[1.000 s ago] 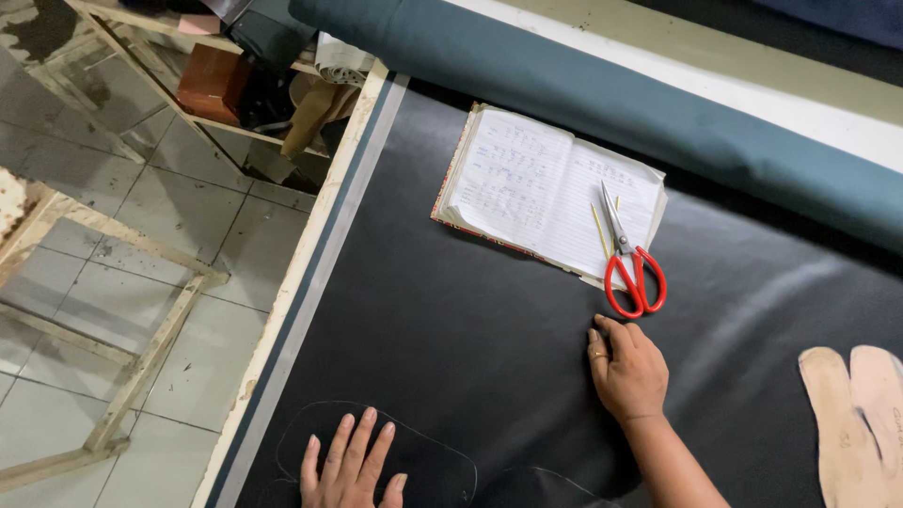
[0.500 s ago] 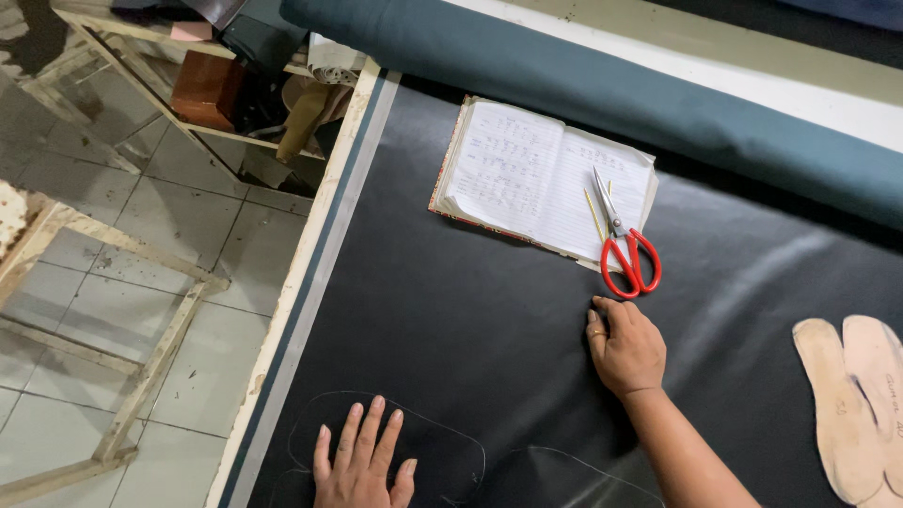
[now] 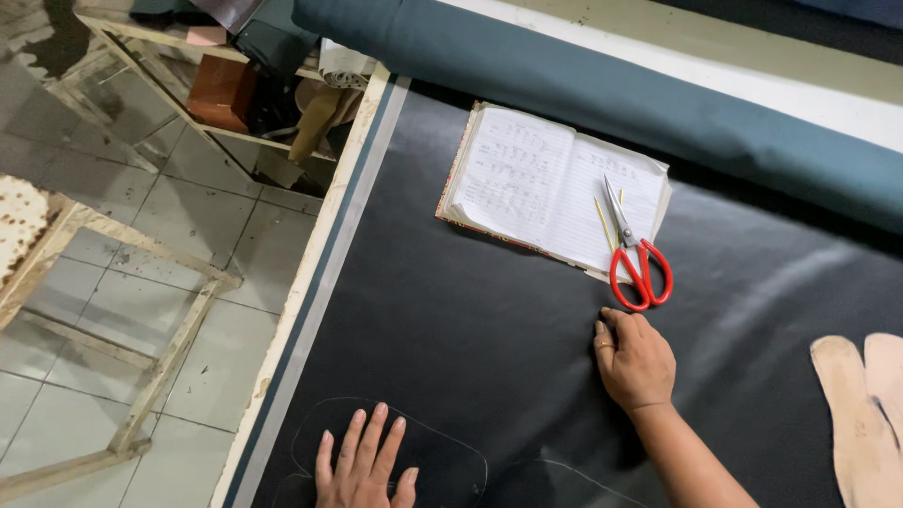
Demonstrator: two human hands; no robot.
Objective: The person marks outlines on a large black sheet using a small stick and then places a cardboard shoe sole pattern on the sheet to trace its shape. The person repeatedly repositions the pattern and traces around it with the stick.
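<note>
A broad sheet of black leather-like material (image 3: 489, 320) lay spread over the tabletop (image 3: 324, 245), whose pale edge ran along the left side above the tiled floor (image 3: 122, 235). The left hand (image 3: 365, 466) rested flat on the sheet near the bottom edge of the view, fingers spread and holding nothing, inside a faint chalk outline with rounded corners (image 3: 442, 442) drawn on the material. The right hand (image 3: 635, 357) lay farther up the sheet, palm down with its fingers loosely curled against the surface; whether it pinched anything small could not be told.

Just above the right hand sat a pair of red-handled scissors (image 3: 635, 259), closed, its handles on the black sheet and its blades lying over an open lined notebook (image 3: 555, 188). A thin yellow stick (image 3: 604, 224) lay beside the blades. A thick roll of teal fabric (image 3: 611, 85) stretched across the far side. Two tan sole-shaped cutouts (image 3: 861, 414) lay at the right edge, well apart from both hands.
</note>
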